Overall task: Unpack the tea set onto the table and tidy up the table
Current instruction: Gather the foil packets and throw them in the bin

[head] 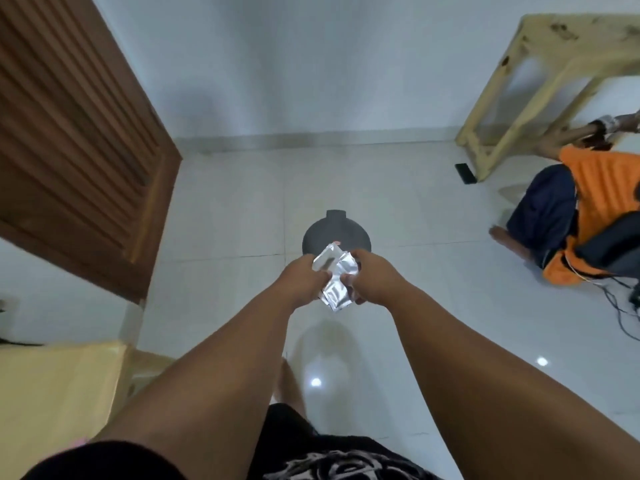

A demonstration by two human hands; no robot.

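Both my arms reach forward over the white tiled floor. My left hand [304,277] and my right hand [369,277] each grip a side of a bunch of crumpled silver foil packets [334,275] held between them. Directly below and beyond the packets stands a round dark grey bin [334,233] with a closed lid and a small red mark on it; the packets hide part of the lid. No tea set piece is in view.
A brown louvred door [76,140] stands open at the left. A pale wooden table [554,74] is at the upper right, with a person in orange [595,209] sitting on the floor beside it among cables. A yellowish table corner [59,386] lies at lower left.
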